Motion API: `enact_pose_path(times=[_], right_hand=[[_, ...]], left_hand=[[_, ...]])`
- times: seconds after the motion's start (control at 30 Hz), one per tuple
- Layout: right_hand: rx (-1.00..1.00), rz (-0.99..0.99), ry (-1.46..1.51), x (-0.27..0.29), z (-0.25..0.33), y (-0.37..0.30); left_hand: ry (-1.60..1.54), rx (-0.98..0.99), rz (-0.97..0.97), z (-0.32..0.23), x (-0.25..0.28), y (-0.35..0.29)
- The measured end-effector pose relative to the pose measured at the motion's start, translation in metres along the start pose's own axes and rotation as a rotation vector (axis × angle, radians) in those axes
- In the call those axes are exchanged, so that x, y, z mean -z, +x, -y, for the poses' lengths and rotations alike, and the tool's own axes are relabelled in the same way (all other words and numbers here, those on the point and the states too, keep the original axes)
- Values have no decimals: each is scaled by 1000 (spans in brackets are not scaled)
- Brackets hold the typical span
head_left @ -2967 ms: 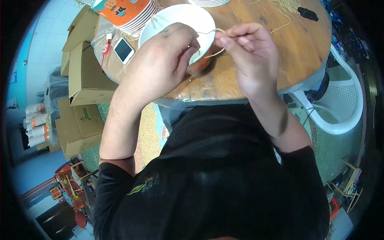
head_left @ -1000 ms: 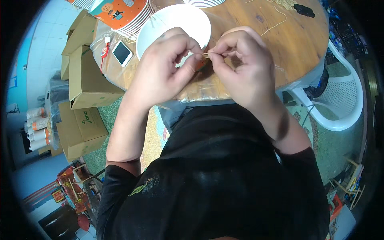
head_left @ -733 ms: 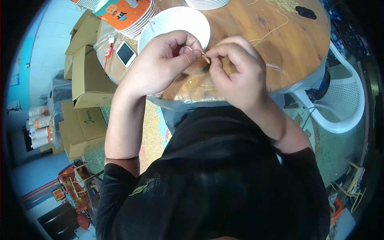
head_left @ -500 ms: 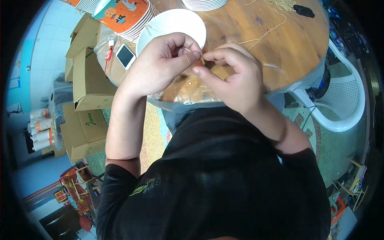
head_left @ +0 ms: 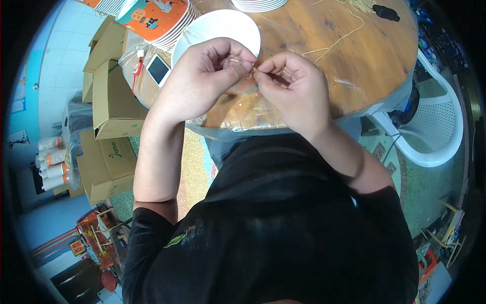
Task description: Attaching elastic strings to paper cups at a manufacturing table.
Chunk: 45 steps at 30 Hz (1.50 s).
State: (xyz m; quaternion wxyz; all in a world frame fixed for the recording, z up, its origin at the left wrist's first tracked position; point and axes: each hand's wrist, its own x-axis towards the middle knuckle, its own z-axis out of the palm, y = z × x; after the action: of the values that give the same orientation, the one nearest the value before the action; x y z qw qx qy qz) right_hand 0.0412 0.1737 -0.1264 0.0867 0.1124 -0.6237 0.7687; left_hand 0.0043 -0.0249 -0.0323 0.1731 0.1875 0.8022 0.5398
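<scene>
Over the near edge of the round wooden table (head_left: 283,35), both hands meet fingertip to fingertip. My left hand (head_left: 205,83) is closed in a pinch, with a thin beige string (head_left: 254,70) at its thumb and forefinger. My right hand (head_left: 301,96) pinches the same string from the other side, its thumb pressed against the forefinger. Most of the string is hidden by the fingers. Just beyond my left hand lies a round white dish (head_left: 228,24), partly covered by that hand.
Stacked orange printed paper containers (head_left: 159,20) stand at the far left, near a phone (head_left: 158,70) and a red cable (head_left: 137,68). Loose string (head_left: 344,36) trails from a beige bundle (head_left: 359,5) beside a black object (head_left: 386,13). Cardboard boxes (head_left: 114,101) stand left; a white chair (head_left: 435,116) right.
My right thumb has closed up against its forefinger, and the right hand has shifted slightly left and away from me. My left hand has risen a little, still pinching.
</scene>
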Motion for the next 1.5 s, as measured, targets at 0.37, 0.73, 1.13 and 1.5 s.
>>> enact_pose_path(times=[0.37,0.73,1.13,1.5], right_hand=[[59,33,146,2,-8,-1],[-25,173,12,11,-11,-10],[76,256,136,4,-18,-11],[-104,308,404,27,8,2]], left_hand=[[-49,-62,-27,5,1,-1],[56,-158,-252,9,-6,3],[411,-262,-425,20,-13,11],[609,-575,-82,8,2,-4]])
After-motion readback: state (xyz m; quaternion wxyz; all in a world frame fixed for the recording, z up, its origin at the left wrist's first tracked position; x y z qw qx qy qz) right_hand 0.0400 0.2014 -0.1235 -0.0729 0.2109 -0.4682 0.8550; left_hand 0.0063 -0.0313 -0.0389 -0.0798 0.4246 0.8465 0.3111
